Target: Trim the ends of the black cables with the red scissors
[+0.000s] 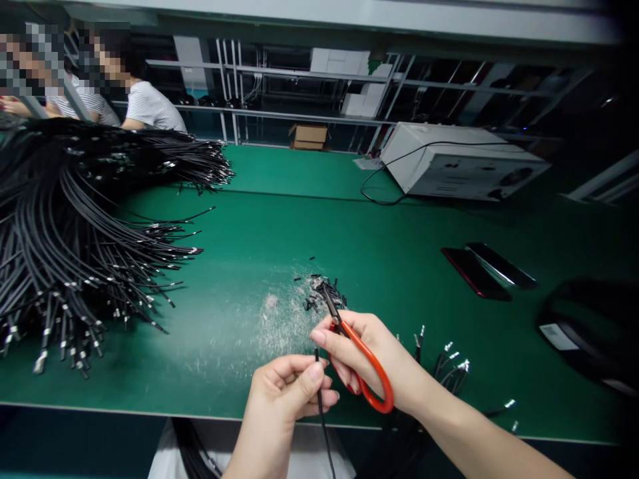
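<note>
Near the table's front edge, my left hand [292, 389] pinches a thin black cable [321, 406] close to its upper end; the rest of it hangs down toward my lap. My right hand [372, 352] is wrapped around red-handled scissors [367, 359], whose dark blades point up and away to the left. The thumb and forefinger of that hand are close to the cable's tip; whether they touch it I cannot tell. Just beyond the blades lies a small pile of short black cut pieces [337, 293], with fine pale strands [284, 326] scattered over the green tabletop [239, 259].
A large heap of black cables [64, 219] covers the left side. More cable ends [452, 366] lie right of my forearm. Two phones [476, 273], a black coil [594, 326] and a white metal machine [459, 163] with a lead are on the right. A person [152, 106] sits across.
</note>
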### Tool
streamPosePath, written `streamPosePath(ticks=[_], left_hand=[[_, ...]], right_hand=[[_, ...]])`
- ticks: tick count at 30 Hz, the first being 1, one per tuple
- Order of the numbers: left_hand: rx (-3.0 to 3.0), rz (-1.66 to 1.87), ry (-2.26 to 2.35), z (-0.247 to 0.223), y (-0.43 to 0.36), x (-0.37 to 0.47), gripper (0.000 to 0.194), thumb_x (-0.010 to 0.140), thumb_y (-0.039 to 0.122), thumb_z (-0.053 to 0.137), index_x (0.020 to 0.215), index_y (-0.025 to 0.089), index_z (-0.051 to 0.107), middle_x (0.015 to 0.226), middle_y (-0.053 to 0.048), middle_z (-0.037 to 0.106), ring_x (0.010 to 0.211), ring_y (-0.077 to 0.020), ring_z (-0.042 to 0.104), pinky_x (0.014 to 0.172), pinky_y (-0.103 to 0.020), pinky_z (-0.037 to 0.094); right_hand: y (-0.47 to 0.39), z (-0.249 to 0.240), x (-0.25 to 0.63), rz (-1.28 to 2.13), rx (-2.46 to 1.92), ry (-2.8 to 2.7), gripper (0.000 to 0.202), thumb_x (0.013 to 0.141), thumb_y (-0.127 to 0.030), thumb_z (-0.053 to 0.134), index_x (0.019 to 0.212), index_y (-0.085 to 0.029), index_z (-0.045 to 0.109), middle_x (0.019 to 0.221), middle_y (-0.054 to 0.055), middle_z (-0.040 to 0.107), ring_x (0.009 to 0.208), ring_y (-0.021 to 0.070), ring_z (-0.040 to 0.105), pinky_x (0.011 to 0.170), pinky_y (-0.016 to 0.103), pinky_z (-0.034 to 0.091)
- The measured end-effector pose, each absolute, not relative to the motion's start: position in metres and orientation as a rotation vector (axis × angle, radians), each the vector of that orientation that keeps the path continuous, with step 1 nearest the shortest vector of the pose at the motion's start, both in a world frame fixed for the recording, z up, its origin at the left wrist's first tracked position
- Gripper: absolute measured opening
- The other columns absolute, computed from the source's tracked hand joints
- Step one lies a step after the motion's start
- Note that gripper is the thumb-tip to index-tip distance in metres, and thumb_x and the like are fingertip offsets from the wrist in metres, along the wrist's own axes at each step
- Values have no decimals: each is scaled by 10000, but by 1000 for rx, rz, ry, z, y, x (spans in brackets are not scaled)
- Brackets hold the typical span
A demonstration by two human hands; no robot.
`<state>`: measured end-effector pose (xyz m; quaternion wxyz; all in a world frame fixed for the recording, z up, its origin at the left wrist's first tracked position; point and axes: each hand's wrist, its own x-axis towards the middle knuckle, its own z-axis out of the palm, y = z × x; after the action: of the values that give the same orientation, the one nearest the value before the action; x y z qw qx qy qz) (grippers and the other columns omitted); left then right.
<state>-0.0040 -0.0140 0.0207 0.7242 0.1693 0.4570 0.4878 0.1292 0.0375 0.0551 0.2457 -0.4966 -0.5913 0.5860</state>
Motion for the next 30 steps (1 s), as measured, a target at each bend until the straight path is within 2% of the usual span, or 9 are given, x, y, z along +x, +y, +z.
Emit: streamPosePath(ticks=[4,8,10,14,17,19,24,30], left_hand=[[385,1125,1039,20,-14,-2,356,556,378,793,730,94,668,653,-80,669,568,-178,640,562,-258,519],[380,1116,1046,19,-13,-2,362,562,379,789,739,92,658,656,-70,662,589,-194,652,586,-278,529],[382,1108,1052,19,-13,-2,364,570,381,785,746,90,654,660,-70,661,599,-201,656,591,-282,531],[364,1093,1051,21,-12,-4,364,583,377,779,768,91,650,686,-85,672,615,-202,659,597,-280,528],[334,1071,1029,22,-12,-4,370,574,376,784,774,93,653,687,-91,675,616,-202,658,596,-278,525],[320,1061,1014,23,-12,-5,370,570,380,784,768,95,657,672,-89,673,595,-194,653,589,-275,522],[304,1042,987,22,-12,-4,342,577,371,780,750,103,657,660,-83,672,575,-178,645,567,-256,510],[311,1030,984,24,-12,-3,331,585,356,777,760,100,660,652,-77,665,562,-169,638,556,-246,499]], right_hand=[[34,57,127,1453,-1412,-1756,268,829,-433,499,789,-170,527,467,-47,503,349,68,434,347,171,354],[31,56,128,808,-1337,-2090,235,859,-361,471,724,-185,549,606,19,567,581,125,513,532,236,445],[32,56,132,637,-1267,-2188,218,867,-328,466,719,-194,554,668,38,578,683,146,515,604,253,450],[38,60,145,638,-1267,-2275,176,877,-331,454,792,-208,547,738,31,591,668,133,528,618,256,431],[43,56,155,328,-1196,-2434,137,871,-302,466,831,-197,544,658,-1,582,623,121,520,797,328,364],[45,50,159,114,-1129,-2549,129,866,-275,464,863,-182,552,637,-11,567,601,107,511,856,360,291],[43,37,161,-168,-1059,-2625,176,854,-248,435,907,-166,582,652,14,554,648,129,515,856,363,248],[42,41,159,-372,-1002,-2637,232,881,-156,379,894,-165,611,559,-6,504,566,114,463,830,342,274]])
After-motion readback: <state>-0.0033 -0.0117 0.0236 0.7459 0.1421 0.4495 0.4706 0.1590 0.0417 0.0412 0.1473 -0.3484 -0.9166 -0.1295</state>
